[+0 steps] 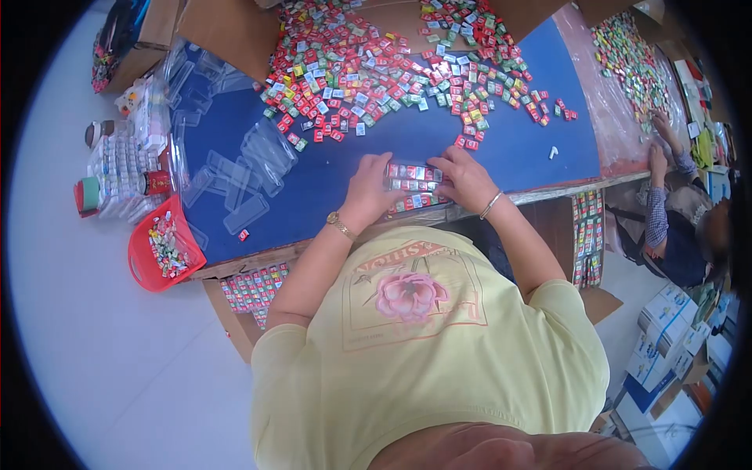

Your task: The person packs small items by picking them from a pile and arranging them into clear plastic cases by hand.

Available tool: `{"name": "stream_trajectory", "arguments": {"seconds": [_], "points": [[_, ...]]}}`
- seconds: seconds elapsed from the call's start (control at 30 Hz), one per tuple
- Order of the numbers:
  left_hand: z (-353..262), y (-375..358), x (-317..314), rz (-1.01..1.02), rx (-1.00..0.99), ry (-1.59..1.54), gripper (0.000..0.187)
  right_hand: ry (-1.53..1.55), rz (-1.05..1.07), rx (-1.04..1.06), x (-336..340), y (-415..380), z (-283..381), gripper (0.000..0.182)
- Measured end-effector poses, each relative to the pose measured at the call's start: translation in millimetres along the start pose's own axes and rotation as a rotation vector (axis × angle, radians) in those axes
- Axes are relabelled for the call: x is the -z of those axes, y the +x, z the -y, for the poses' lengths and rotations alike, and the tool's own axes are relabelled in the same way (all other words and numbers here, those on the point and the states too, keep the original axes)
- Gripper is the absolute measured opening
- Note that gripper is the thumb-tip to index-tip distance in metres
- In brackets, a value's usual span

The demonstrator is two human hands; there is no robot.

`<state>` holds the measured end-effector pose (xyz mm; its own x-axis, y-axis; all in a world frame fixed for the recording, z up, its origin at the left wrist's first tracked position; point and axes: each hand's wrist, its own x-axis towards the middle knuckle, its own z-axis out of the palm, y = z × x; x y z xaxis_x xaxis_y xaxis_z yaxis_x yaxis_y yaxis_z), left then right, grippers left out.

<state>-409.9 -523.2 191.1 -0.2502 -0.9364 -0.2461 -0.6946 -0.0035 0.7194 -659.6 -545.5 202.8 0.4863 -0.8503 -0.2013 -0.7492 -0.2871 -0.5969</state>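
Closest of all, a yellow shirt (423,345) with a pink flower, close in at the edge of a blue table (544,149), seemingly to make for an easy reach. Just inside that edge, between 2 bare hands: 3 rows of small boxes (415,186), lined up side by side. Left hand (363,189) curled around the left ends, grasping them; right hand (468,182) closed on the opposite ends, likely to square the rows and stop anything sliding out. Cannot tell how hard either grip presses. Farther in, loose boxes (345,82) spread beside a cardboard flap (227,39), apparently left within arm's length for picking. Off to the left, clear plastic trays (254,168), overlapping, probably kept handy to that side. Beside the table's left corner, a red basket (139,254) with more small pieces, perhaps held apart from the main spread. Well apart on the right, a co-worker's hand (658,162).
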Motion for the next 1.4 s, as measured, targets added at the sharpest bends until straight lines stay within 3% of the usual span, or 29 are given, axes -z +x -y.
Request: {"name": "stream_trajectory", "arguments": {"seconds": [0.2, 0.3, 0.43, 0.8, 0.9, 1.03, 1.4], "points": [[0, -5, -2, -0.031, -0.001, -0.05, 0.07, 0.0, -0.004, 0.07, 1, -11, 9, 0.064], [2, -6, -6, -0.046, -0.177, 0.174, 0.063, -0.039, -0.01, 0.09, -4, -11, 9, 0.064], [-1, -3, 1, -0.003, -0.216, 0.192, 0.059, -0.073, -0.032, 0.117, -7, -10, 6, 0.063], [3, -57, 0, -0.041, -0.148, 0.132, 0.053, -0.002, -0.054, 0.246, -15, -30, 16, 0.055], [10, -59, -9, -0.052, -0.096, 0.055, 0.05, -0.054, -0.146, -0.04, -20, -36, 13, 0.049], [15, -49, -15, -0.072, -0.031, -0.091, 0.048, 0.142, -0.101, -0.142, -21, -31, 17, 0.045], [15, -48, -21, -0.244, -0.069, -0.021, 0.043, -0.037, -0.266, 0.08, -29, -22, 18, 0.04]]}}
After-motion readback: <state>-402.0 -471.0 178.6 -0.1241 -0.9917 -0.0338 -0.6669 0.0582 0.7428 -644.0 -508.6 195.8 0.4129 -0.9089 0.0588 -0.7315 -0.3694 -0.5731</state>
